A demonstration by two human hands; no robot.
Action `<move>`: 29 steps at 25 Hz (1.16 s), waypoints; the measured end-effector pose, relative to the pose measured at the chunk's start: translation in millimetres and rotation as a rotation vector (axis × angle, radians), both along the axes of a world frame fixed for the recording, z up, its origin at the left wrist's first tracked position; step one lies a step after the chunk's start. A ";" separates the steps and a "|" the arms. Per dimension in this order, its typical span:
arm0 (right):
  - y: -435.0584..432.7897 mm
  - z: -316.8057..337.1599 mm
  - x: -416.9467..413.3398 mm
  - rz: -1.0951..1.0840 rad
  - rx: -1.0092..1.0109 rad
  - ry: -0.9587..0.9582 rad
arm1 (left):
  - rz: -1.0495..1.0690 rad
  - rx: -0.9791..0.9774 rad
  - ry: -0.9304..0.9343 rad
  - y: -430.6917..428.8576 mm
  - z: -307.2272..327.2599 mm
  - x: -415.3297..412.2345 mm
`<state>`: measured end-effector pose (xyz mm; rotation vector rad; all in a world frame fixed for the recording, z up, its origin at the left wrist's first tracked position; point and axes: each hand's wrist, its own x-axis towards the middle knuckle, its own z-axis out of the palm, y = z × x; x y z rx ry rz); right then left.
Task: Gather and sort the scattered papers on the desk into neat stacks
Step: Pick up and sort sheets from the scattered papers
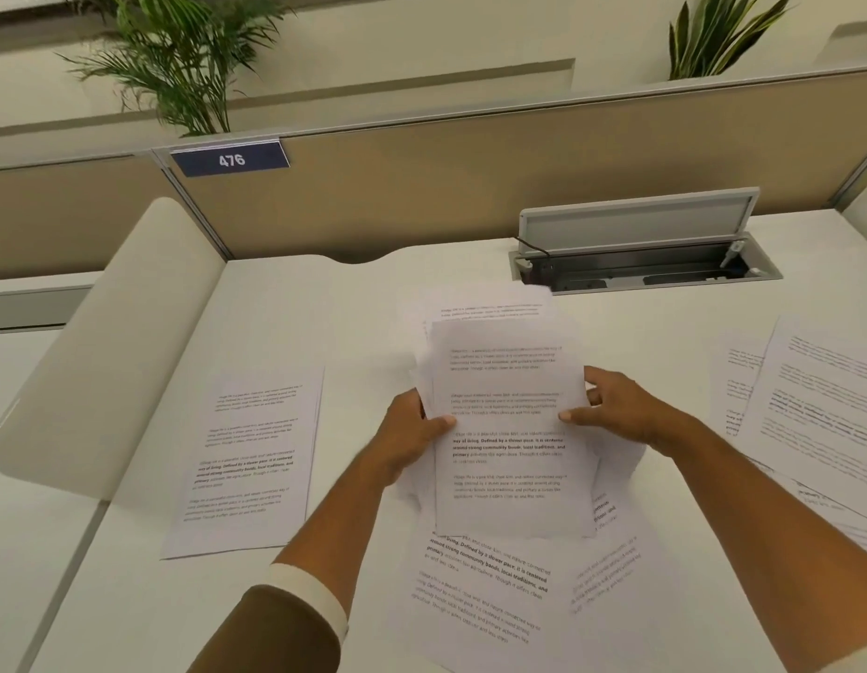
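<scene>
A bundle of printed white sheets point(509, 420) is held upright-facing at the table's middle — edges uneven, a few pages poking out at the top. A single sheet point(249, 466) lies flat to its left. Loose pages point(490, 590) lie skewed beneath it, and more overlapping sheets point(810, 405) spread at the right.

Office: numbered cubicle partition point(519, 187), desk point(286, 323) cable hatch point(640, 255).
</scene>
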<state>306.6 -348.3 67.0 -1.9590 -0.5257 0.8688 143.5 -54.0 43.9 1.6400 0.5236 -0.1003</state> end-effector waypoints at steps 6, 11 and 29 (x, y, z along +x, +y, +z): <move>3.5 8.5 13.4 -0.168 0.032 -0.085 | 0.046 0.045 -0.006 12.9 23.3 19.8; 12.6 14.7 7.1 -0.219 0.051 -0.142 | -0.036 0.317 -0.090 -5.8 32.0 30.8; 7.9 156.1 9.8 -0.347 0.691 -0.441 | 0.016 0.289 -0.677 8.8 191.1 57.0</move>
